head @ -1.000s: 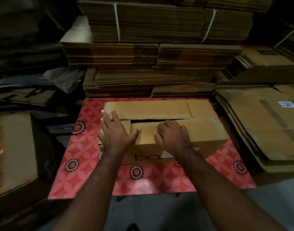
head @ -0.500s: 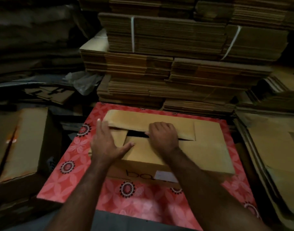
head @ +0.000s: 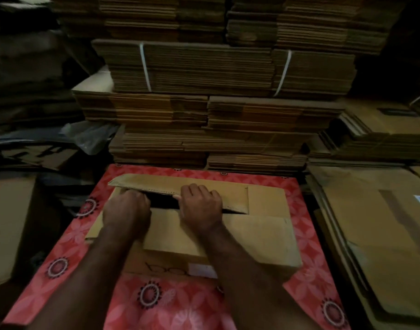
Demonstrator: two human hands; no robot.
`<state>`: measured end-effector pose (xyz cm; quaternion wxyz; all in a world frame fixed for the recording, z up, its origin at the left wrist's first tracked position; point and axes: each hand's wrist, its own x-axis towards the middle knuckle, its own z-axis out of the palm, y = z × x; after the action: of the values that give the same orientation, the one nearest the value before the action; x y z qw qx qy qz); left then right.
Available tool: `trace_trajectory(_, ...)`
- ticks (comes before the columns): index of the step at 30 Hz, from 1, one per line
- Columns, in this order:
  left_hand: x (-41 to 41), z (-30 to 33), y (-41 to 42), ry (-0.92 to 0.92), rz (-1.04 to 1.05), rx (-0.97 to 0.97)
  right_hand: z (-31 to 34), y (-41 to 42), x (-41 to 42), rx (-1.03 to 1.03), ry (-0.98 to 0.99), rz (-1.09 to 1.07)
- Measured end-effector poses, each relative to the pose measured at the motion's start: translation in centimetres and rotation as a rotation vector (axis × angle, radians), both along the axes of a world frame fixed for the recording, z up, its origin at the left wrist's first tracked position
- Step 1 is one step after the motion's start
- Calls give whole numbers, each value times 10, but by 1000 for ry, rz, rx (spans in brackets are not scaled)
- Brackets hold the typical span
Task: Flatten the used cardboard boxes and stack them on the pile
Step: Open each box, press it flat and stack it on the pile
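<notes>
Cardboard box [head: 228,234], still erect on red patterned sheet [head: 180,306]. Both hands moved from its top into the flap gap: left hand [head: 126,210] curled in, right hand [head: 200,206] gripping far flap [head: 204,186]. Opening likely starting; flattening pending.

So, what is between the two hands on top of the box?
In the head view, a dark open slot lies between the left hand and right hand: the gap between the top flaps of the box.
</notes>
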<state>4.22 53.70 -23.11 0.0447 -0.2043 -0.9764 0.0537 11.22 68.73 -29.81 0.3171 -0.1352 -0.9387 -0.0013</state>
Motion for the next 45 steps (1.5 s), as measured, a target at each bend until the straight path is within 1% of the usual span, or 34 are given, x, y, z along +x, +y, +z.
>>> trace_trajectory(2, -3, 15, -3, -5, -50, -78, -3, 3, -3, -7, 34, -20)
trace_trajectory(5, -14, 32, -19, -35, -56, -84, -3, 4, -7, -49, 61, -56)
trace_trajectory(6, -20, 35, -25, -42, -26, -36, -2, 5, -8, -69, 56, -65)
trace_trajectory(9, -45, 40, -52, -95, 162, 257, -1, 6, -8, -128, 16, -70)
trace_trajectory(11, -67, 41, -74, -147, 295, 342, -2, 6, -5, -133, -21, -70)
trace_trajectory(13, -91, 38, -93, -225, 383, 347, -4, 4, 0, -121, -46, -70)
trace_trajectory(16, -122, 23, -110, -298, 451, 388, -5, 2, 4, -90, -71, -68)
trace_trajectory(19, -141, 7, -115, -337, 513, 422, -6, 2, 5, -48, -132, -42)
trace_trajectory(21, -140, 1, -114, -338, 594, 387, -7, 2, 6, -43, -170, -5)
trace_trajectory(22, -137, -6, -114, -331, 595, 367, -7, 2, 6, -41, -197, 7)
trace_trajectory(23, -134, -15, -111, -333, 539, 371, -8, 1, 6, -35, -227, 10)
trace_trajectory(24, -129, -26, -108, -385, 443, 398, -8, 1, 4, -29, -252, 7)
trace_trajectory(26, -121, -51, -100, -609, 246, 535, -8, 0, 3, -20, -288, -10)
trace_trajectory(27, -120, -62, -98, -732, 196, 598, -7, 0, 2, -25, -302, -14)
trace_trajectory(28, -117, -69, -97, -807, 173, 655, -6, 0, 3, -38, -311, -12)
trace_trajectory(30, -121, -75, -99, -806, 202, 744, -3, 1, 3, -62, -313, 2)
trace_trajectory(32, -131, -71, -103, -679, 226, 727, 2, -2, 5, -59, -321, -7)
trace_trajectory(34, -134, -53, -105, -571, 236, 732, 9, -9, 8, -84, -375, -30)
trace_trajectory(36, -133, -36, -104, -528, 132, 728, 15, -22, 15, -162, -461, -69)
trace_trajectory(38, -122, -17, -101, -531, -55, 731, 25, -37, 22, -213, -523, -109)
trace_trajectory(40, -113, -5, -99, -596, -192, 744, 49, -52, 25, -195, -526, -165)
trace_trajectory(41, -110, 2, -99, -647, -216, 766, 65, -58, 27, -191, -497, -198)
trace_trajectory(43, -105, 14, -101, -736, -249, 794, 100, -70, 36, -250, -421, -249)
trace_trajectory(44, -103, 22, -102, -731, -297, 748, 116, -75, 43, -279, -415, -267)
trace_trajectory(45, -102, 29, -104, -703, -354, 654, 127, -79, 52, -293, -449, -272)
